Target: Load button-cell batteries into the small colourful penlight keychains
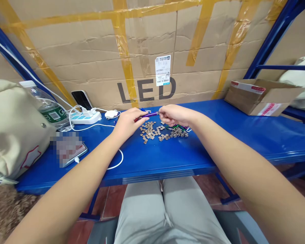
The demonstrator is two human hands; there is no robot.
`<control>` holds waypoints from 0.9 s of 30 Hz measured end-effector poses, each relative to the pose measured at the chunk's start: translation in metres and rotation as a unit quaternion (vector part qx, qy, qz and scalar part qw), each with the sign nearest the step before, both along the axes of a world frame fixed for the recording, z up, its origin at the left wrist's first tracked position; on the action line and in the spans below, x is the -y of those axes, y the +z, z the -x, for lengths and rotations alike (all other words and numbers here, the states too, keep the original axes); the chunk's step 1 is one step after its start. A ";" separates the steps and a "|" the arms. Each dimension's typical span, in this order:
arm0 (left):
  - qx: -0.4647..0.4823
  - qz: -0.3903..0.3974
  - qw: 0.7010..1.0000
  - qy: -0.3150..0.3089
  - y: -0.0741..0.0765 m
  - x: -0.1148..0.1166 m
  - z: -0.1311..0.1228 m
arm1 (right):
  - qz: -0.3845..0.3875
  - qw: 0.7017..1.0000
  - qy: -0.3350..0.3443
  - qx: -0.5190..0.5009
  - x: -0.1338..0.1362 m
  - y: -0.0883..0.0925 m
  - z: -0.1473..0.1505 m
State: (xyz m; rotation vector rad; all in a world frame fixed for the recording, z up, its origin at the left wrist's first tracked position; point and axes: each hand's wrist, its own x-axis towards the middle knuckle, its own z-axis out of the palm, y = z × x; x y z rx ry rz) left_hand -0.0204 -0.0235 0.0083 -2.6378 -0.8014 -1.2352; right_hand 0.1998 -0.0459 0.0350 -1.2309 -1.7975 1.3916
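My left hand (129, 122) is closed on a slim purple metallic piece (154, 114), thumb along its near side. Beside those fingers a bit of red shows. At the piece's other end, my right hand (174, 115) is curled with its fingertips pinching; its exact hold is partly hidden. Below both hands lie many small round metal discs (149, 130), scattered flat on the blue table. A heap of dark silver metal parts (179, 133) sits to their right. Behind that heap, partly covered by my right hand, is a green carabiner-like loop (171, 127).
A white power strip (85, 117) with cables stands at the left, near a water bottle (52, 110), a propped phone (81, 99) and a beige bag (17, 125). An open cardboard box (259, 98) sits right. A large cardboard sheet (91, 61) backs the blue table (152, 161).
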 end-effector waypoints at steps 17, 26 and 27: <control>0.102 0.352 0.929 -0.048 -0.004 0.001 -0.002 | -0.163 0.980 -0.003 0.112 -0.002 -0.004 -0.006; 0.135 0.240 0.960 -0.048 -0.004 0.004 -0.004 | -0.223 0.967 -0.068 0.102 0.012 0.002 0.008; 0.128 0.191 0.972 -0.040 -0.003 0.006 -0.004 | -0.210 0.972 -0.068 0.081 0.012 0.002 0.009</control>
